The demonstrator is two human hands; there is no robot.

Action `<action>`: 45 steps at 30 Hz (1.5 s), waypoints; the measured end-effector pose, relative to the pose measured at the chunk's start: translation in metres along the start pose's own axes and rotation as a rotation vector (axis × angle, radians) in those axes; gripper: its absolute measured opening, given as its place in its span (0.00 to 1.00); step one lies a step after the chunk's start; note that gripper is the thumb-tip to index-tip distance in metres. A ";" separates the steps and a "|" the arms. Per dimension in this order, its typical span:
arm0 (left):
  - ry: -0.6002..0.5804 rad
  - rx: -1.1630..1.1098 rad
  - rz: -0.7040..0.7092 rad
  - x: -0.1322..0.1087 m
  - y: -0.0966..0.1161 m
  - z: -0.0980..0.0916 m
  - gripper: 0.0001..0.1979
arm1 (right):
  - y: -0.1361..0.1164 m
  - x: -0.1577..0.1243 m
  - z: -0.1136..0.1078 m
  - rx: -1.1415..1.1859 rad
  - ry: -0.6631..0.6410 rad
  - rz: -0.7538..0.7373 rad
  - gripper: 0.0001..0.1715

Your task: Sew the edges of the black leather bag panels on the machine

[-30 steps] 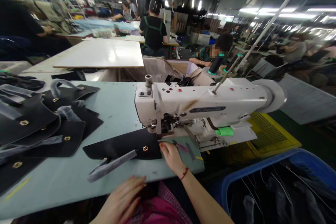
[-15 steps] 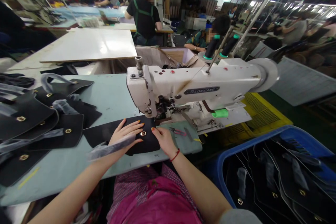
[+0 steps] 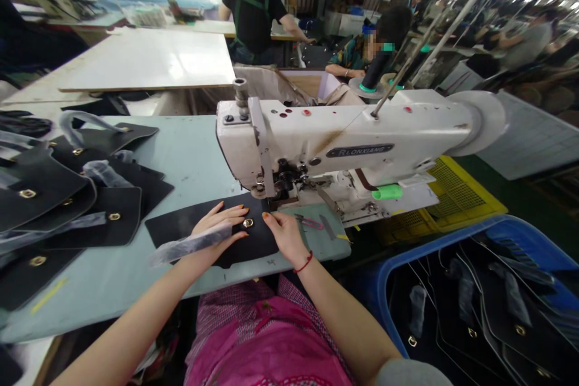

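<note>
A black leather bag panel (image 3: 260,244) lies on the pale green table top, its far edge at the needle area of a white sewing machine (image 3: 407,119). My left hand (image 3: 218,228) rests flat on it, fingers stretched out beside a gold metal clasp (image 3: 247,223). A strap wrapped in clear plastic (image 3: 187,246) lies across the back of that hand, near the wrist. At the panel's right side, my right hand (image 3: 287,238) pinches the edge between thumb and fingers, close to the presser foot. The machine head hides the needle.
More black panels with gold clasps (image 3: 108,217) are piled at the left. Pink-handled thread snips (image 3: 310,222) lie right of the machine bed. A blue basket (image 3: 384,289) holding similar panels stands at the right, before a yellow crate (image 3: 470,190). Co-workers sit and stand beyond.
My head view has shifted slightly. Both hands stay on the panel, which has turned a little near the presser foot. A co-worker behind has stretched an arm to the right.
</note>
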State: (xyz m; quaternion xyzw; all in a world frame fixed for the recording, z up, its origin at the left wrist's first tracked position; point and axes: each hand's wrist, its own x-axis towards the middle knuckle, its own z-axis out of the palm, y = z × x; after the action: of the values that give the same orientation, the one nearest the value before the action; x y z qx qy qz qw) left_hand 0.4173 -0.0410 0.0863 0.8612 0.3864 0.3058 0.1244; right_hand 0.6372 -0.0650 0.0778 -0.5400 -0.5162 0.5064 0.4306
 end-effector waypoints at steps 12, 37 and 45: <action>-0.015 -0.056 -0.069 0.016 -0.015 -0.006 0.15 | -0.005 0.024 0.000 -0.075 -0.004 0.001 0.30; -0.092 -0.183 -0.205 0.034 -0.004 -0.027 0.19 | -0.014 -0.018 -0.033 0.381 -0.461 0.346 0.29; -0.105 -0.184 -0.208 0.036 -0.004 -0.028 0.20 | -0.012 -0.020 -0.030 0.434 -0.440 0.339 0.27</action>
State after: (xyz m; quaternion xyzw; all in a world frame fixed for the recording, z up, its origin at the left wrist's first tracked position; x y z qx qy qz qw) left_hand 0.4160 -0.0126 0.1216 0.8164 0.4368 0.2800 0.2536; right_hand 0.6665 -0.0820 0.0948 -0.3919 -0.3799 0.7729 0.3235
